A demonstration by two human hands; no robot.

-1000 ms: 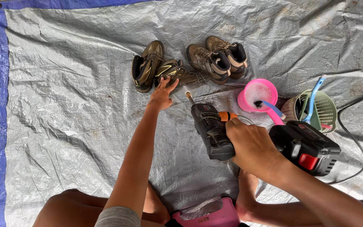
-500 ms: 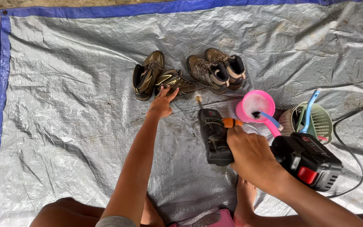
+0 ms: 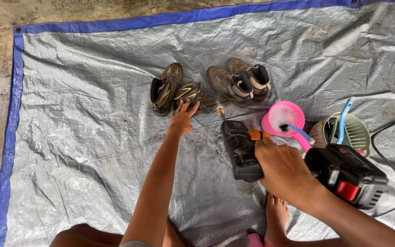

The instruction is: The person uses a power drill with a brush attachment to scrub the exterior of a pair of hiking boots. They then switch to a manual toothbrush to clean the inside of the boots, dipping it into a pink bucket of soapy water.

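Observation:
My left hand reaches forward, its fingertips touching a brown shoe that lies on its side on the grey tarp. A second brown shoe leans beside it. My right hand grips a black cordless spray tool with a red latch. The tool's orange collar and brass tip point away over a black shoe lying on the tarp.
A pair of brown boots stands behind the black shoe. A pink scoop of foam holds a blue brush. At right are a green basket and a cable. My bare foot rests near the front.
The view has tilted forward, so everything sits lower in the picture. My left hand has stretched onto the brown shoe. My right hand keeps its hold on the spray tool.

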